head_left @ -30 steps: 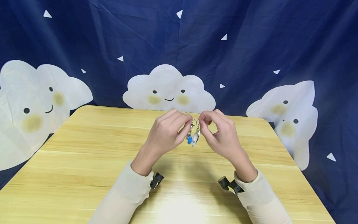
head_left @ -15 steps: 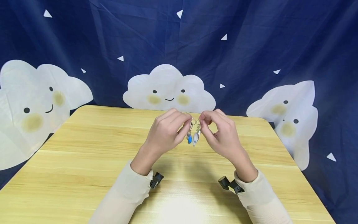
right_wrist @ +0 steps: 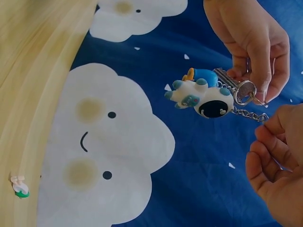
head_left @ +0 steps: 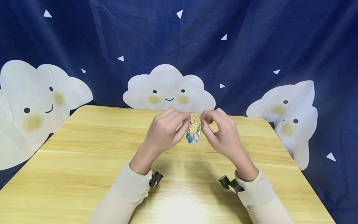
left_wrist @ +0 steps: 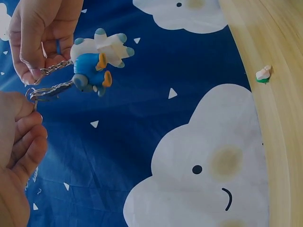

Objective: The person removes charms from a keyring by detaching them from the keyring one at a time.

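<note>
In the head view, my left hand [head_left: 167, 130] and right hand [head_left: 223, 132] are raised above the table, fingertips facing each other across a small gap. Thumb and fingers of the left pinch a metal key ring [head_left: 192, 120], from which a blue figure [head_left: 190, 138] with orange feet dangles. A silver key [right_wrist: 225, 77] hangs beside that figure in the right wrist view. My right hand pinches the ring end of a keychain, whose short chain [right_wrist: 246, 114] carries a white astronaut figure [right_wrist: 213, 101] with a black visor. The two figures hang side by side, overlapping in both wrist views.
A light wooden table [head_left: 84, 149] lies below. On it, in the left wrist view, is a small white and green object [left_wrist: 263, 74]. A dark blue curtain with white clouds [head_left: 169, 88] stands behind the table's far edge. Each wrist wears a black camera [head_left: 156, 179].
The two rings, overlapping at first, have come apart and a gap shows between them. My left hand has shifted slightly left; the right has barely moved. Both figures swing a little.
</note>
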`<control>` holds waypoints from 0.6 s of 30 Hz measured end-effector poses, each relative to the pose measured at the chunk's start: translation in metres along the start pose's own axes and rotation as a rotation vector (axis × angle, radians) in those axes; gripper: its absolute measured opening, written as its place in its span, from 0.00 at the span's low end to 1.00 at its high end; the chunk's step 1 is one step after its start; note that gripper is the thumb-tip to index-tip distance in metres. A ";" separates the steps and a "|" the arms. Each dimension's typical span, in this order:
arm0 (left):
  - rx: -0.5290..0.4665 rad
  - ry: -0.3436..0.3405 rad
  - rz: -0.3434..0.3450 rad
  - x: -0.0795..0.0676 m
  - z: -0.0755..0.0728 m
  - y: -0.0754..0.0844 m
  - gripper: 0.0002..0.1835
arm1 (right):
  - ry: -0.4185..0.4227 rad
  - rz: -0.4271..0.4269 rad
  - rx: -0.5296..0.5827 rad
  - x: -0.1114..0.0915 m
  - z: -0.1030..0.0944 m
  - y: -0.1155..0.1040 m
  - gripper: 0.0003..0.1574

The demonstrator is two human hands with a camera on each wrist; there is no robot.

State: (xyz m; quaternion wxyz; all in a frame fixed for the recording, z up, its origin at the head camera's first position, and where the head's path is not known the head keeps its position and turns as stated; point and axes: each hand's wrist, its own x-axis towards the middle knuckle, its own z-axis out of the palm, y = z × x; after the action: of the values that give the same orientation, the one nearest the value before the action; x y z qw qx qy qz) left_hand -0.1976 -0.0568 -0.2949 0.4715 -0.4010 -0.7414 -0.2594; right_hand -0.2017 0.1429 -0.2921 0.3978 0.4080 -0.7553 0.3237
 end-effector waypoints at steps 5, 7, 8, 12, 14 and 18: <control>0.001 0.002 0.000 -0.001 -0.001 -0.001 0.06 | -0.032 0.003 -0.007 0.000 0.001 0.002 0.05; 0.002 0.004 0.000 -0.001 -0.001 -0.001 0.06 | -0.060 0.013 -0.009 -0.001 0.001 0.003 0.05; 0.001 0.006 0.000 -0.001 -0.001 -0.001 0.06 | -0.076 0.020 -0.011 -0.001 0.002 0.004 0.05; -0.003 0.014 0.000 0.000 -0.002 -0.002 0.07 | -0.165 0.052 -0.022 -0.003 0.003 0.007 0.04; -0.006 0.018 -0.001 0.000 -0.002 -0.002 0.07 | -0.209 0.068 -0.031 -0.004 0.004 0.009 0.05; -0.006 0.025 -0.008 0.000 -0.003 -0.002 0.07 | -0.279 0.095 -0.030 -0.008 0.007 0.015 0.06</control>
State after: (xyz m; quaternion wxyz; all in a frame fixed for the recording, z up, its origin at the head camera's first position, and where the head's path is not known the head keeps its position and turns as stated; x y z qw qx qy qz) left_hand -0.1984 -0.0600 -0.2936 0.4785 -0.3960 -0.7362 -0.2687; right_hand -0.2148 0.1469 -0.3045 0.2792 0.4069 -0.8265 0.2710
